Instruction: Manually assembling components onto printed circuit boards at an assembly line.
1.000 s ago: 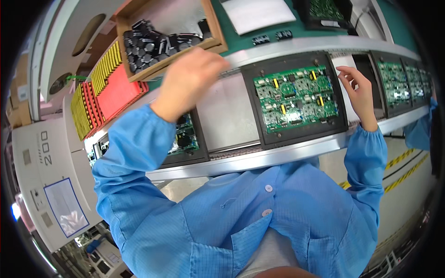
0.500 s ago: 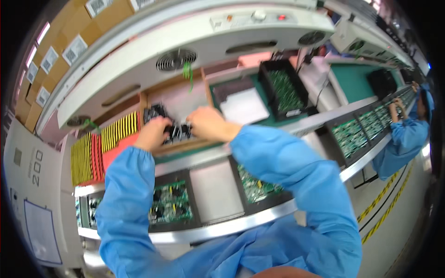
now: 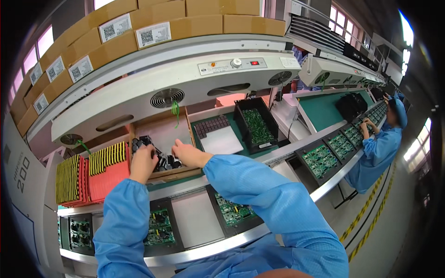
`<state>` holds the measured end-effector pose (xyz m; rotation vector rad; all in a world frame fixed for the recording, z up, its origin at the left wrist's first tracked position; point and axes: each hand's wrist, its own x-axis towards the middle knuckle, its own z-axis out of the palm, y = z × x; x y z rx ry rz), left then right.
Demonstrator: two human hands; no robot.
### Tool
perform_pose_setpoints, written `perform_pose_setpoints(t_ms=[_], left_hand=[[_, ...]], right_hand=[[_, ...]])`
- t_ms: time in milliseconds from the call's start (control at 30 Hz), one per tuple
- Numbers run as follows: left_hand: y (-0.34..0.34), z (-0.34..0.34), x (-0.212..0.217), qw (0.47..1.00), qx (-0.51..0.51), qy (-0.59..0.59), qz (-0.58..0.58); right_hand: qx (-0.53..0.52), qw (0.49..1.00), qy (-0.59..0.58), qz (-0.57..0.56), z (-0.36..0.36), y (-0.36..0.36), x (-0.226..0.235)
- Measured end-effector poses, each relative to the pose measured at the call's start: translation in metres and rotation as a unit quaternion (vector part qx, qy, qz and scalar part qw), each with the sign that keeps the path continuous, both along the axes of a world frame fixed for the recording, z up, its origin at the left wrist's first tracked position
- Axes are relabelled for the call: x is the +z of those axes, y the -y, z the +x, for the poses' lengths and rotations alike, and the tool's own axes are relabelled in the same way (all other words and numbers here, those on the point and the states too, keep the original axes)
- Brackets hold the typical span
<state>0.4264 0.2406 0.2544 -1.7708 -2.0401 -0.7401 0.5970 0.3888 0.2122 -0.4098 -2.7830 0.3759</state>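
Both my hands are inside a cardboard box (image 3: pixel 188 133) that holds a loose heap of black cylindrical parts (image 3: pixel 165 162), which look like capacitors. At the box's left side my left hand (image 3: pixel 144 161) is closed, its fingertips curled into the parts; what it grips is hidden. On the right, my right hand (image 3: pixel 192 154) bends over the heap with thumb and fingers drawn together. Anything between those fingers is too small to make out. Green circuit boards (image 3: pixel 160 228) with mounted parts lie in black trays on the conveyor below my forearms.
Left of the box stand stacks of red sheets (image 3: pixel 109 185) with yellow-black edges. To its right are a white pad (image 3: pixel 223 142) and a black bin (image 3: pixel 256 125) of green boards. A fan unit (image 3: pixel 167 98) hangs overhead. A co-worker (image 3: pixel 382 143) in blue works farther right.
The whole view has shifted, showing more of the cartons above, and is now sharper. Both hands stay in the box; the right hand's fingers have lifted slightly from the parts.
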Motion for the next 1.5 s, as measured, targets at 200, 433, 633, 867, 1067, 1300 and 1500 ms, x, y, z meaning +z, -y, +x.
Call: perform_pose_setpoints(t_ms=[200,433,633,867,1067,1300,1500], left_hand=[[0.020,0.061,0.014,0.945,-0.172,0.273,-0.063],[0.004,0.176,-0.049,0.829,-0.321,0.361,-0.282],[-0.011,0.213,-0.087,0.881,-0.343,0.232,-0.227],[-0.012,0.220,-0.091,0.884,-0.309,0.204,-0.285],[-0.021,0.220,-0.101,0.884,-0.364,0.149,-0.253],[-0.025,0.223,-0.092,0.875,-0.393,0.028,-0.282],[-0.025,0.218,-0.083,0.860,-0.390,0.031,-0.326]], right_hand=[[-0.032,0.958,-0.280,-0.046,0.056,-0.029,0.026],[-0.161,0.878,-0.165,-0.420,0.217,-0.014,0.007],[-0.167,0.879,-0.071,-0.441,0.307,0.017,-0.019],[-0.123,0.959,-0.066,-0.247,0.331,0.027,-0.049],[-0.114,0.980,-0.062,-0.148,0.325,0.016,-0.060],[-0.143,0.978,-0.088,-0.120,0.312,0.023,-0.070],[-0.208,0.970,-0.086,-0.093,0.303,0.036,-0.071]])
